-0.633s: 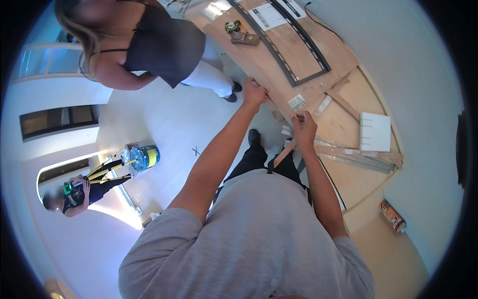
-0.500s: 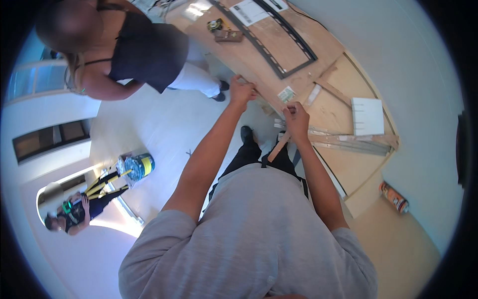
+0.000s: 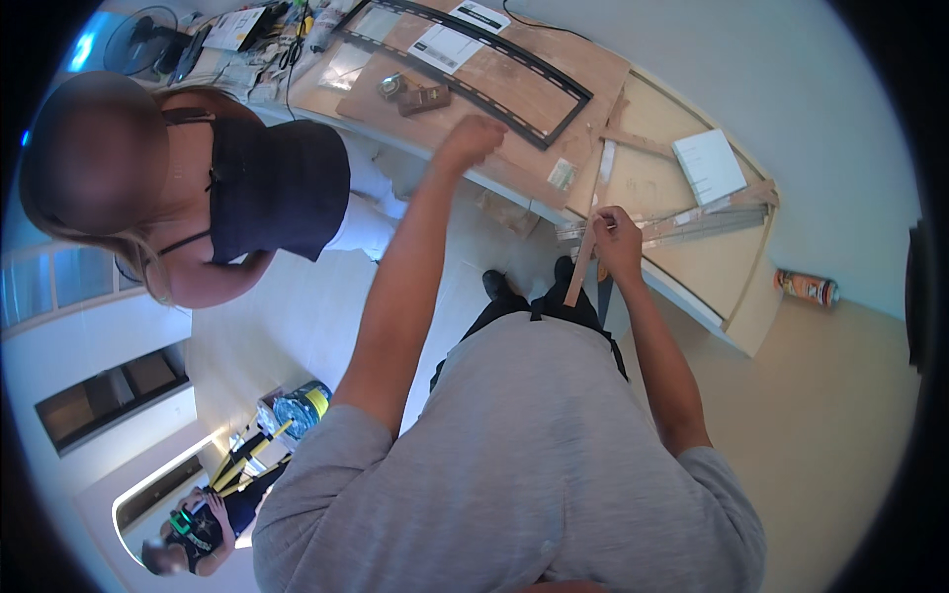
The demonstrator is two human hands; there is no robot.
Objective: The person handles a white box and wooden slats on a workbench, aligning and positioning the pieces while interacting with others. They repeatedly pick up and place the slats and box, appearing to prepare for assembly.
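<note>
My right hand (image 3: 618,237) is at the near corner of the workbench, its fingers pinched on a narrow wooden strip (image 3: 578,280) that hangs down toward my legs. My left hand (image 3: 473,140) is above the bench top, its fingers curled in; whether anything is inside them is hidden. Just beyond it lies a long black slotted metal frame (image 3: 539,135). A brown block-like object (image 3: 425,100) and a tape measure (image 3: 392,87) rest to its left. Between my hands, a small printed label (image 3: 561,174) lies on the board.
A white box (image 3: 709,166) sits on the bench's right part, near several thin strips (image 3: 722,219). An orange can (image 3: 807,288) lies against the wall. One person (image 3: 280,188) stands at the left; another (image 3: 203,529) is farther off beside a blue bucket (image 3: 300,408).
My left hand has moved away from the bench's front edge and farther over its top, apart from my right hand. My right hand still holds the strip. The view has shifted, showing more bench at left.
</note>
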